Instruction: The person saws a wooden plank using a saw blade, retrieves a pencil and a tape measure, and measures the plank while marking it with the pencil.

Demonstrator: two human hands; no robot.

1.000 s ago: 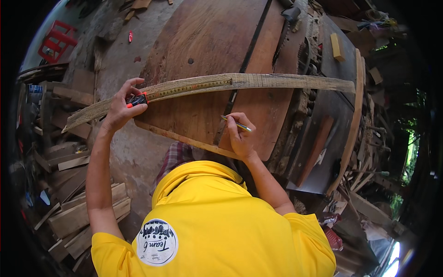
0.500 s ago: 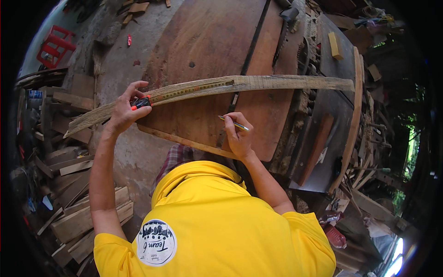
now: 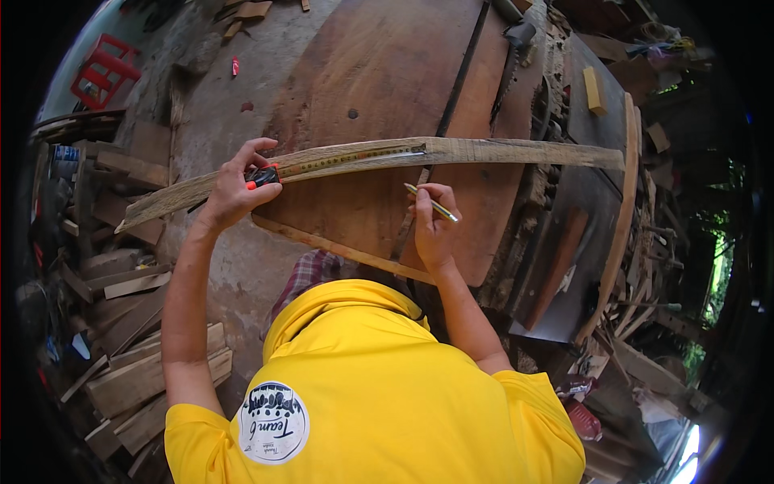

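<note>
A long wooden board (image 3: 516, 152) lies crosswise over the brown work table (image 3: 363, 73). Along its left half runs the yellow blade of a tape measure (image 3: 263, 176), drawn out to a hook near the board's middle. My left hand (image 3: 235, 189) is closed around the black and red tape case, fingers over the board's far side and thumb on the near side. Just below the board, my right hand (image 3: 436, 230) pinches a pencil (image 3: 432, 203), its tip pointing up and left, apart from the wood.
A dark metal machine bed (image 3: 592, 161) with a small yellowish wood block (image 3: 595, 90) stands to the right. Scrap boards (image 3: 153, 375) pile up at the lower left. A red plastic stool (image 3: 105, 71) is at the far left. A curved wooden strip (image 3: 617, 242) edges the machine.
The whole view has shifted slightly, moving table and board a little rightward. My right hand has turned the pencil to a steeper slant. The left hand keeps its hold on the tape measure.
</note>
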